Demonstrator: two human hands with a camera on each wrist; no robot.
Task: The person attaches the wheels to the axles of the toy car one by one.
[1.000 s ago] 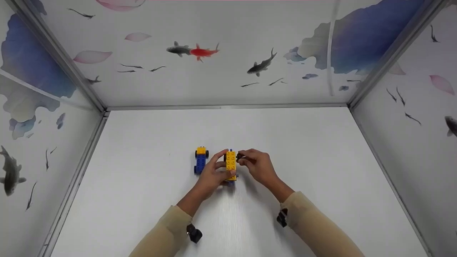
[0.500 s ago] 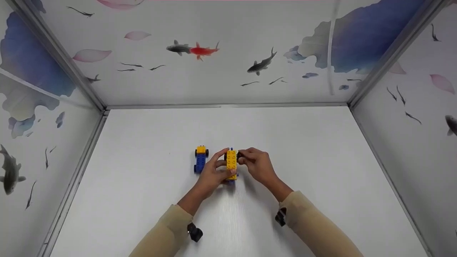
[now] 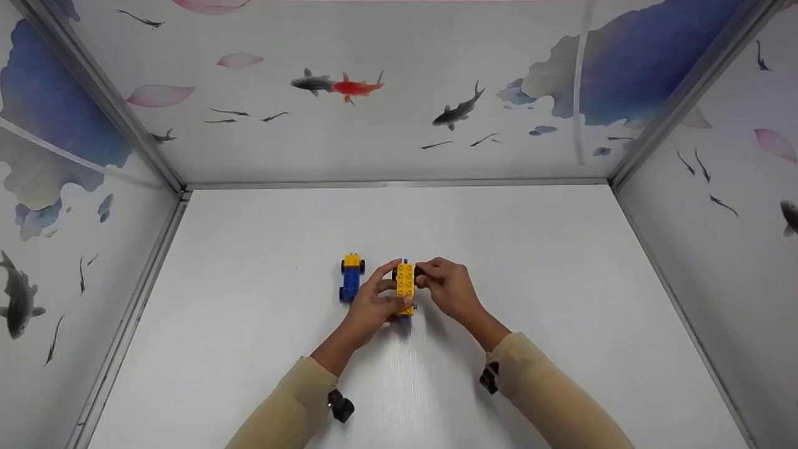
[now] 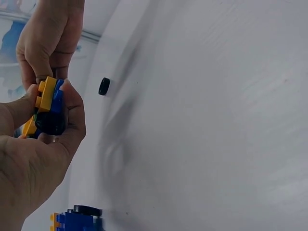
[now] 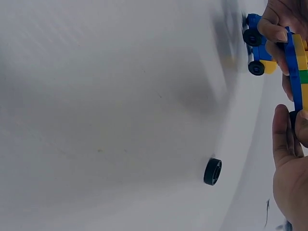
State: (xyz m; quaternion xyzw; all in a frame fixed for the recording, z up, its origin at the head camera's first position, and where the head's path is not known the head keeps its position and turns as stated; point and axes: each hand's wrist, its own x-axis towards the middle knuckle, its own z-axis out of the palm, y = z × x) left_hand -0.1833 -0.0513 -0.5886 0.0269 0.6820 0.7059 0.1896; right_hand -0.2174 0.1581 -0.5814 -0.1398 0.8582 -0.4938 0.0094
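Slightly above the white table, my left hand [image 3: 372,308] grips a toy brick car [image 3: 405,280]. The car has a blue base with yellow bricks on top, and a green brick [image 5: 303,76] shows in the right wrist view. One black wheel [image 4: 49,123] sits on the car's left side, among my left fingers. My right hand [image 3: 454,287] pinches another black wheel [image 3: 418,272] against the car's right side at the far end. Fingers partly cover this wheel, so how far it is seated is unclear. A bare blue axle end [image 3: 415,306] sticks out nearer me.
A second blue and yellow toy car [image 3: 351,277] with black wheels stands on the table, left of my left hand. A loose black wheel [image 5: 212,172] lies on the table, visible in both wrist views. Printed walls [image 3: 386,137] bound the table [image 3: 262,249].
The wheel in my right fingers has come slightly closer to the car's side. The held car has shifted a touch to the right; the second car stays put.
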